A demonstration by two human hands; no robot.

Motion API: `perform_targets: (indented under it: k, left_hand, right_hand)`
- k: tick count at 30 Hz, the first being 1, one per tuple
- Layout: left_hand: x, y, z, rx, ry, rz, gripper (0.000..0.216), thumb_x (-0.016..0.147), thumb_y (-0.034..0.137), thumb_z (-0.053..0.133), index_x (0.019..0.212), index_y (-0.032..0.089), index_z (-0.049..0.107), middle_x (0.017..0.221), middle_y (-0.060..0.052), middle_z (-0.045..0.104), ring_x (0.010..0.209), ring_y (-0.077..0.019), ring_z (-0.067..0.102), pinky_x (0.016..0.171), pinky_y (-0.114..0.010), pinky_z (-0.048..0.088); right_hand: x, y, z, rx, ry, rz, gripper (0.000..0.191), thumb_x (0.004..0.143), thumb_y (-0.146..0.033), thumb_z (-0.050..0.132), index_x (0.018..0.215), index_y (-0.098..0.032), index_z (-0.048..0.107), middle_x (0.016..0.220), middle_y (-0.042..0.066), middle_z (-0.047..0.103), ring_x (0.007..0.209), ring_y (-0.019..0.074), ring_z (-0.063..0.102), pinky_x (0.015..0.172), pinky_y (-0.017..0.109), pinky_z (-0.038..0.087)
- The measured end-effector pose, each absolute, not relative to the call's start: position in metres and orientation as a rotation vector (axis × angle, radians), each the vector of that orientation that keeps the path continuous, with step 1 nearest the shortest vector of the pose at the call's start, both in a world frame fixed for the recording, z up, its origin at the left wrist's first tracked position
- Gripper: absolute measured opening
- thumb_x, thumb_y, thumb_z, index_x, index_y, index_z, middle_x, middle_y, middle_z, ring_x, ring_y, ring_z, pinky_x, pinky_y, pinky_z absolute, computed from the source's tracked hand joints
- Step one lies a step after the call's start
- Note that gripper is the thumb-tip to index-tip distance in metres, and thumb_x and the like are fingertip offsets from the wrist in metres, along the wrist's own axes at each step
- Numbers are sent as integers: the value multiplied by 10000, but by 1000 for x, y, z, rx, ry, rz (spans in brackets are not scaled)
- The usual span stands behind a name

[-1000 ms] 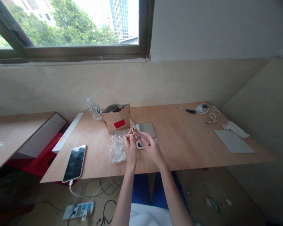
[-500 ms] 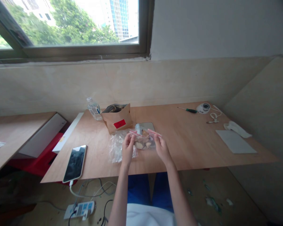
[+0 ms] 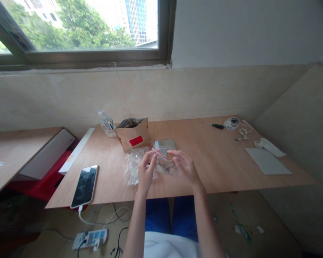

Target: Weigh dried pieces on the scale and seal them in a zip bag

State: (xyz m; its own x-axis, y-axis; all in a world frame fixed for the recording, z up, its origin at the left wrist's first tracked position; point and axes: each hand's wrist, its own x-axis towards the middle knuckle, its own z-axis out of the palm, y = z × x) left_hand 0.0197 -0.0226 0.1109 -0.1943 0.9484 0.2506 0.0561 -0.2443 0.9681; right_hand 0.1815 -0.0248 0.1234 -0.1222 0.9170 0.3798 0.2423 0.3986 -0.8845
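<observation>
A clear zip-lock bag (image 3: 165,167) with a red seal strip and several pale, slice-like pieces in it hangs between my hands. My left hand (image 3: 147,168) pinches its left top corner. At the strip's right end my right hand (image 3: 187,166) has thumb and forefinger closed on the seal edge, partly covering the bag. Loose, crumpled clear plastic bags (image 3: 131,168) lie beside and under my left hand. Just behind the zip-lock bag is a flat silver-grey square device (image 3: 165,144), its front part hidden. A brown paper pouch (image 3: 134,138) with a red label stands open-topped behind the crumpled plastic.
A plastic bottle (image 3: 107,123) stands behind the pouch. At the left edge lies a phone (image 3: 84,186) on a charging cable. A green-handled screwdriver (image 3: 218,126), a white dome camera (image 3: 232,123) and a white sheet (image 3: 267,161) are to the right. A power strip (image 3: 90,239) lies below.
The bag's top, spread fairly level between both hands before, now slants down to the right. My right hand has shifted its grip along the strip, and the hands are turned more inward.
</observation>
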Motion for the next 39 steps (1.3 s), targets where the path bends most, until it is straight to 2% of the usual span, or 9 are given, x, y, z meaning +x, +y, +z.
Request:
perform_targets:
  k: [6, 9, 13, 15, 17, 20, 26, 34, 39]
  left_hand:
    - [18, -26, 116, 1330, 1261, 1538, 223, 827, 388, 536, 886, 203, 646, 882, -39, 664, 817, -170, 608, 721, -254, 468]
    - [15, -26, 116, 1247, 1302, 1620, 237, 822, 406, 537, 846, 195, 640, 803, -30, 656, 755, -161, 606, 685, -249, 477]
    - [11, -24, 114, 1119, 1352, 1728, 243, 814, 414, 548, 803, 184, 626, 713, -3, 634, 680, -133, 597, 663, -229, 475]
    - [10, -23, 112, 1094, 1348, 1738, 241, 809, 414, 557, 788, 182, 620, 706, 3, 631, 676, -127, 597, 666, -224, 473]
    - [11, -22, 111, 1066, 1339, 1757, 244, 812, 418, 552, 789, 182, 612, 709, 2, 632, 676, -126, 599, 672, -226, 475]
    - [14, -20, 109, 1015, 1326, 1790, 255, 822, 429, 536, 800, 182, 594, 725, -6, 639, 674, -131, 608, 669, -237, 482]
    - [13, -20, 105, 1036, 1274, 1710, 234, 805, 428, 557, 840, 198, 576, 710, 3, 628, 654, -138, 619, 622, -237, 486]
    - [8, -23, 104, 1158, 1331, 1652, 289, 804, 474, 544, 782, 192, 603, 620, 20, 591, 560, -114, 574, 532, -204, 441]
    - [8, -20, 102, 1060, 1364, 1671, 279, 804, 461, 554, 799, 188, 610, 519, 42, 550, 485, -114, 561, 481, -203, 416]
  right_hand:
    - [181, -27, 130, -1136, -1754, 772, 278, 880, -427, 481, 1081, -266, 585, 1068, 33, 654, 969, 192, 618, 835, 311, 482]
    - [186, -27, 127, -1189, -1747, 718, 243, 862, -454, 500, 861, -224, 579, 782, 5, 633, 720, 154, 610, 648, 238, 474]
    - [192, -28, 124, -1256, -1728, 616, 397, 852, -471, 504, 569, -194, 475, 557, -24, 501, 554, 117, 510, 545, 212, 405]
    - [192, -27, 122, -1223, -1681, 707, 349, 847, -460, 517, 623, -194, 532, 630, -8, 570, 613, 129, 559, 586, 222, 434]
    - [190, -26, 118, -1171, -1562, 851, 241, 837, -445, 539, 867, -213, 597, 823, 21, 655, 741, 155, 624, 654, 246, 481]
    - [185, -21, 111, -1125, -1370, 1011, 372, 834, -443, 542, 1141, -235, 513, 1022, 65, 669, 890, 187, 653, 734, 302, 526]
    - [183, -17, 109, -1113, -1311, 1016, 317, 853, -463, 505, 941, -188, 636, 954, 71, 699, 913, 211, 654, 813, 346, 528]
    - [188, -22, 111, -1212, -1368, 894, 311, 887, -436, 466, 1003, -235, 674, 1066, 46, 686, 1057, 228, 602, 880, 365, 490]
    - [192, -22, 110, -1201, -1391, 818, 319, 907, -431, 428, 949, -240, 679, 955, 43, 714, 944, 222, 645, 842, 358, 499]
